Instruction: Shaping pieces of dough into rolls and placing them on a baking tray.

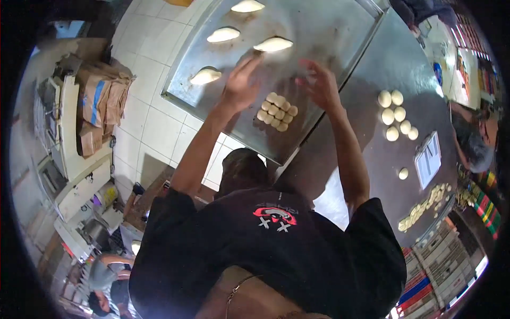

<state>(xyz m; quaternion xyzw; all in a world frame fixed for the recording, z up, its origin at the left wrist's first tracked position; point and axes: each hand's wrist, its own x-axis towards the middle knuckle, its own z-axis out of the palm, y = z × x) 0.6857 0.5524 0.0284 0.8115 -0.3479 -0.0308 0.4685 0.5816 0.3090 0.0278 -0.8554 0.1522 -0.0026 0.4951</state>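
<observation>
Reaching over a large, shallow grey metal tray [324, 26] in the upper middle of the frame are two bare hands. Closest to them lies a pale, spindle-shaped dough piece [273, 44] on that tray, its long axis running nearly left to right, the right end slightly higher in view. The left hand [241, 85] is the nearer: its fingers stretch up and rightward, the tips just below the dough's left end. From where I stand, I cannot tell whether they touch it. Those fingers are extended, with nothing visible in their grasp. The right hand [320, 87] sits lower and to the right of the piece, well apart from it, fingers loosely spread, pointing leftward, and seemingly holding nothing.

Below and between the hands sits a packed cluster of small, round, cream dough balls [277, 111].

Both palms are turned from view, and the right fingertips are blurred. The tray's far end runs out past the top of the frame, and a black short-sleeved shirt [319, 255] hides part of the dark metal worktop [361, 154] at lower right.
</observation>
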